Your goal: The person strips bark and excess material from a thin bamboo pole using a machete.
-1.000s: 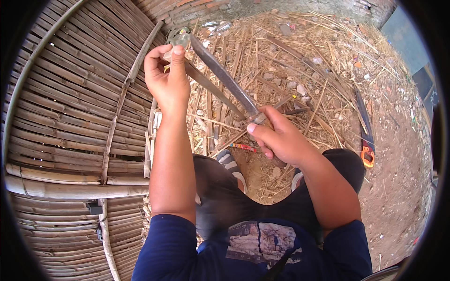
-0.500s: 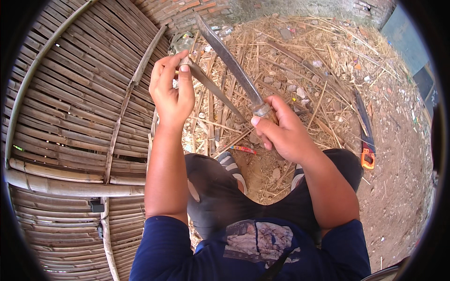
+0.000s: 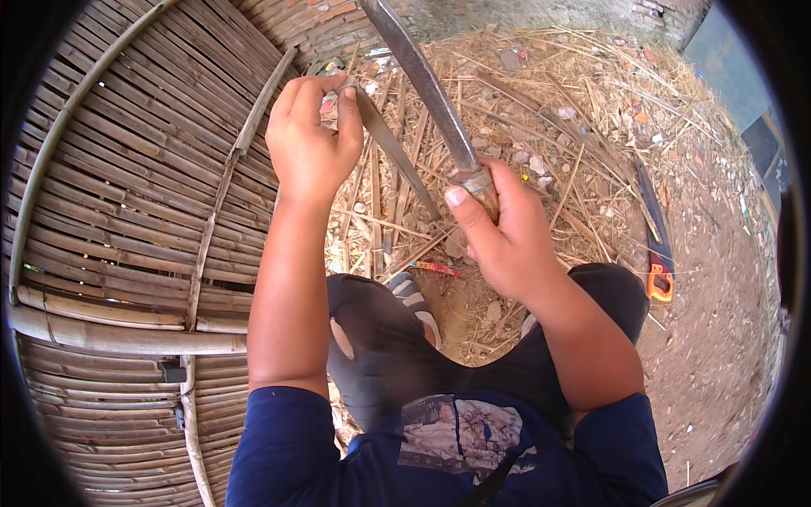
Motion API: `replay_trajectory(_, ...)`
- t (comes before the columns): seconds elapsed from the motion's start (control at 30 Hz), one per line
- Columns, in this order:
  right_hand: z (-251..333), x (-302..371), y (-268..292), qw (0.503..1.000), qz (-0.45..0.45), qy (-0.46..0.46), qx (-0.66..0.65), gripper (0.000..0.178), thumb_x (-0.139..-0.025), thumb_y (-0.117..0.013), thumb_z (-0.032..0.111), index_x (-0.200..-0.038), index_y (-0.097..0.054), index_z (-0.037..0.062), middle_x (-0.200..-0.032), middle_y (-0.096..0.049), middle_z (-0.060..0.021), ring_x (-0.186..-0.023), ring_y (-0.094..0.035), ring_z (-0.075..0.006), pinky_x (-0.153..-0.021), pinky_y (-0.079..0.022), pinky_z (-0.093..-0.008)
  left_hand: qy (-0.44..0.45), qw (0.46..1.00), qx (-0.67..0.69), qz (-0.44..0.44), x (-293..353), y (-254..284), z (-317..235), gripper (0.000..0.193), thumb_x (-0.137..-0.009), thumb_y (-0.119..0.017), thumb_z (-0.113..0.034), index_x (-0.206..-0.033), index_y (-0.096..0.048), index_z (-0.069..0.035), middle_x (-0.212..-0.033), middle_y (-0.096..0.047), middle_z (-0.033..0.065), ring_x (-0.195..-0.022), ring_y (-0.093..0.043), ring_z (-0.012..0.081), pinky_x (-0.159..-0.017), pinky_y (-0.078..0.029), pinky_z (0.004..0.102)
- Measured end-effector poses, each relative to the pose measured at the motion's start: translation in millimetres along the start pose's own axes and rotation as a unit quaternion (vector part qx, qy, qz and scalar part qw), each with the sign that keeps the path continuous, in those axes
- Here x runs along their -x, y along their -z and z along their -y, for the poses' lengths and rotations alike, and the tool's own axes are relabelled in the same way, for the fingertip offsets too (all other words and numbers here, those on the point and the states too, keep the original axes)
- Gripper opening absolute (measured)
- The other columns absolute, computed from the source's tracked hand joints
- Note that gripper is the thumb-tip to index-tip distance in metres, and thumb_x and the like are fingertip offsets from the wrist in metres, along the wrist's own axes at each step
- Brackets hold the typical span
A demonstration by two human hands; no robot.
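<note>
Left arm: your left forearm [image 3: 291, 287] rises almost straight from the blue sleeve [image 3: 283, 435], with the wrist near the bamboo wall [image 3: 127, 211].
Left hand: your left hand [image 3: 314, 139] is raised, its fingers curled and its palm side turned toward the middle; thumb and forefinger are closed in a narrow pinch on the upper end of the thin strip.
Thin strip: the brownish thin strip [image 3: 393, 152] slants down and right from your pinch, its lower end near your right thumb; whether that end touches anything, you cannot tell from this view.
Right arm: your right forearm [image 3: 583, 338] slants up and left across your right thigh, elbow bent out to the side.
Right hand: your right hand [image 3: 511, 232] is wrapped around the handle of the big knife, the thumb laid on the handle just below the collar, the other fingers mostly hidden behind it.
Big knife: the dark blade of the big knife [image 3: 431, 89] points up and left, beside the strip and on its right; its tip runs out at the top edge.
Between the hands: a visible gap parts blade and strip, widest around their middles.
Ground: straw and split pieces [image 3: 498, 110] lie beyond your knees; a red wrapper [image 3: 435, 269] lies by your left sandal [image 3: 414, 304].
Far right: a handsaw [image 3: 655, 215] with an orange grip lies beyond your right knee.
</note>
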State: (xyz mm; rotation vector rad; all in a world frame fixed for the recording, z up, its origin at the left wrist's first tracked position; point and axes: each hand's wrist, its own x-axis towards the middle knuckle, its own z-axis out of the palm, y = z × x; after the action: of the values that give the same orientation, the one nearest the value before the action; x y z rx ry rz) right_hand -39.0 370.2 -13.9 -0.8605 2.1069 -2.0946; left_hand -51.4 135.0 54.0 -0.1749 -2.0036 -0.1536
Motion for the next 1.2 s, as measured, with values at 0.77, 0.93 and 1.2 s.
replay_trajectory(0.77, -22.2, -6.1, -8.7, 0.995, 0.017, -0.021, 0.093, 0.035, -0.098, -0.063, 0.029, -0.101, -0.056, -0.0049, -0.075, -0.065, -0.0239, -0.073, -0.066, -0.0449, -0.068, -0.049, -0.0515, 0.020, 0.999, -0.031, 0.001, -5.4, -17.9, -18.7, 0.012, -0.087, -0.077, -0.013, -0.095, -0.075, -0.004, -0.091, -0.072, 0.0102, -0.084, -0.071, 0.0258, -0.077, -0.055, 0.0349)
replay_trajectory(0.93, -30.7, -7.5, -3.0, 0.986, 0.047, -0.050, 0.152, 0.035, -0.098, -0.063, 0.028, -0.100, -0.054, -0.0063, -0.076, -0.064, -0.0279, -0.075, -0.065, -0.0486, -0.068, -0.049, -0.0546, 0.010, 1.000, -0.007, -0.002, -5.2, -17.0, -11.5, 0.011, -0.087, -0.077, -0.013, -0.095, -0.076, -0.005, -0.091, -0.072, 0.0096, -0.083, -0.071, 0.0251, -0.076, -0.055, 0.0343)
replay_trajectory(1.2, -47.1, -11.1, -12.2, 0.973, 0.048, -0.030, 0.224, 0.036, -0.100, -0.062, 0.028, -0.109, -0.053, -0.0054, -0.076, -0.064, -0.0244, -0.067, -0.064, -0.0450, -0.061, -0.049, -0.0483, 0.041, 0.999, -0.011, -0.005, -3.1, -15.0, -11.9, 0.012, -0.087, -0.077, -0.014, -0.095, -0.076, -0.005, -0.093, -0.073, 0.0090, -0.083, -0.071, 0.0240, -0.076, -0.055, 0.0335)
